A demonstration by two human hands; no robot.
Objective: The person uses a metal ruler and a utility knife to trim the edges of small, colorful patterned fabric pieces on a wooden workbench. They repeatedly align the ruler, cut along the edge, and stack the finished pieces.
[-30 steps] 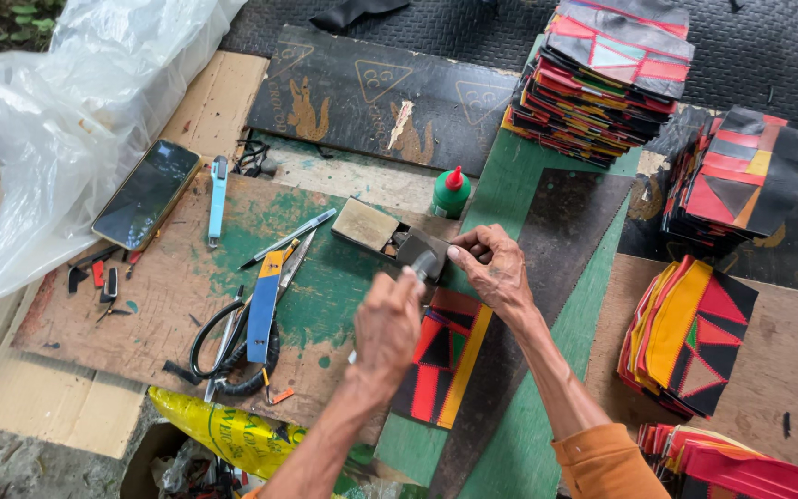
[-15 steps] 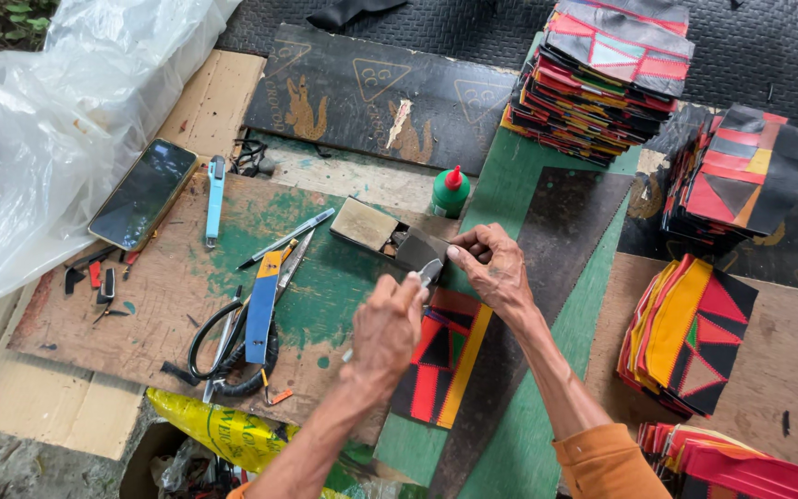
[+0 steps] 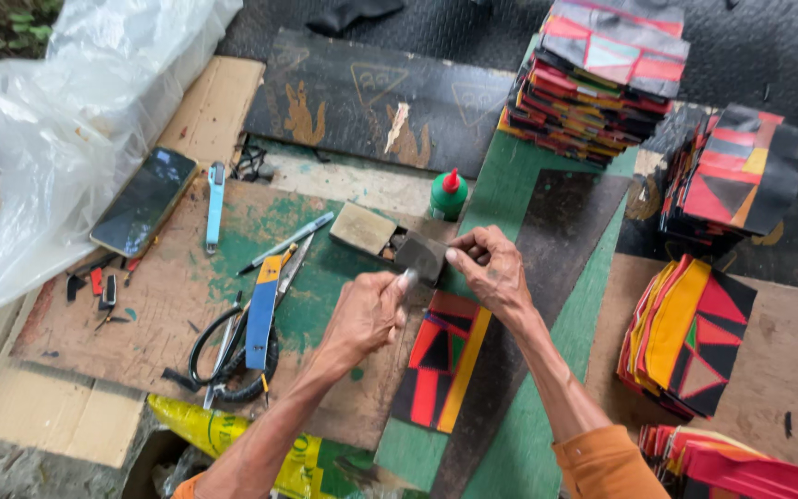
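1. Head view looks down on two bare hands meeting over a worn, paint-stained board (image 3: 168, 305).
2. The left hand (image 3: 368, 312) is curled into a loose fist, thumb and forefinger pinched on a small pale sliver at its tip; what the sliver is cannot be told.
3. The right hand (image 3: 491, 270) is bent at the knuckles, its fingertips clamped on the edge of a small dark block (image 3: 420, 257).
4. The block sits between the two hands, touching both, just above a patterned sheet.
5. That red, black and yellow patterned sheet (image 3: 441, 362) lies flat directly beneath the hands.
6. Just beyond the block lies a small tan box (image 3: 362, 228), and beyond the right hand stands a green bottle with a red cap (image 3: 449, 196).
7. Left of the left hand lie a blue-handled cutter (image 3: 263, 314), a pen (image 3: 285, 244) and a black cable loop (image 3: 223, 356).
8. Well to the left rest a dark phone (image 3: 144, 201) and a clear plastic bag (image 3: 76, 120).
9. Stacks of patterned sheets (image 3: 602, 79) rise beyond and to the right of the right hand.
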